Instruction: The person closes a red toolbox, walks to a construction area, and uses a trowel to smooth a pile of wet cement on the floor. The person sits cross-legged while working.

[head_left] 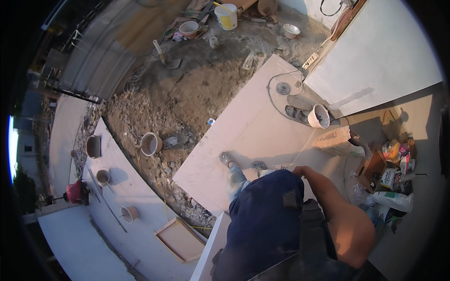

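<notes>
- The right hand point(299, 172) sat at the front edge of the navy shirt point(262, 215), below and left of the paper sack, near it but apart. The shirt hid its fingers, so whether they were clenched, slack or grasping something, I could not tell; nor could I tell for the left hand.
- Two shod feet point(258, 165) stood left of the sack on the pale slab point(243, 136).
- Open slab spread left and upper left from the sack, giving room to step. Its far-left edge ran diagonally and bordered rough soil point(183, 98).
- The paper sack point(333, 139) itself occupied the slab's right side. Its long axis ran roughly left to right, and a ragged, dark-mouthed end faced right; whether it stood or lay was unclear.
- Right of the sack, a brown box point(371, 169) and plastic bags point(393, 200) crowded the floor, leaving little room there.
- Just above the sack were a pink bucket point(319, 117) and a pair of shoes point(296, 114); past these, a white wall point(379, 56) closed that side.
- Well left of the sack, beyond the soil, a second pale strip point(140, 234) held more buckets point(129, 214).
- Farthest up and left from the sack stood a white tub point(227, 18).
</notes>
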Demonstrator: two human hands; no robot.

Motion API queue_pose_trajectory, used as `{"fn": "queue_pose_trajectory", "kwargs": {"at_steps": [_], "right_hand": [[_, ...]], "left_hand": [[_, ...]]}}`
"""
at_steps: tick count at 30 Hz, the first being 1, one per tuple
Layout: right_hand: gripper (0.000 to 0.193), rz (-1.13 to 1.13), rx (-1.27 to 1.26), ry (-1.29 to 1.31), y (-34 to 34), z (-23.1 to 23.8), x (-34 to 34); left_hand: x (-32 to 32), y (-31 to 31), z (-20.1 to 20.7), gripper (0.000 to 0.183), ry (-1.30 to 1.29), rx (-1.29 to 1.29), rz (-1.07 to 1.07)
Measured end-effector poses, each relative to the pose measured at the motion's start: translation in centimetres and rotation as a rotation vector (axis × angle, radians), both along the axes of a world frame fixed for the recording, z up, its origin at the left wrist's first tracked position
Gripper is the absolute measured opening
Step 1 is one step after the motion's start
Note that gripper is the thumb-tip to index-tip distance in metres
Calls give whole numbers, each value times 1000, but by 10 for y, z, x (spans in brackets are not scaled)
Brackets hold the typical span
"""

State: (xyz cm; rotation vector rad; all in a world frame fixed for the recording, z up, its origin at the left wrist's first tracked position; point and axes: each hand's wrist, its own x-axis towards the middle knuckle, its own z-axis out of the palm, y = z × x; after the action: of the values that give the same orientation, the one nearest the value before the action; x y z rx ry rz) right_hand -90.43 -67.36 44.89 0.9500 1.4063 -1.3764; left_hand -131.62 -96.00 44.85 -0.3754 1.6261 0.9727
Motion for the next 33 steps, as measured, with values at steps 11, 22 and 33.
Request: {"fn": "queue_pose_trajectory", "kwargs": {"at_steps": [11,22,33], "right_hand": [[73,-1260,220,251,5,97,-177],[50,-2329,378,511,35,48,-174],[46,-1248,740,-148,144,-97,-125]], "left_hand": [[-205,147,3,45,-22,76,-38],[-308,375,32,30,374,245,-365],[-162,390,-21,24,848,-109,-966]]}}
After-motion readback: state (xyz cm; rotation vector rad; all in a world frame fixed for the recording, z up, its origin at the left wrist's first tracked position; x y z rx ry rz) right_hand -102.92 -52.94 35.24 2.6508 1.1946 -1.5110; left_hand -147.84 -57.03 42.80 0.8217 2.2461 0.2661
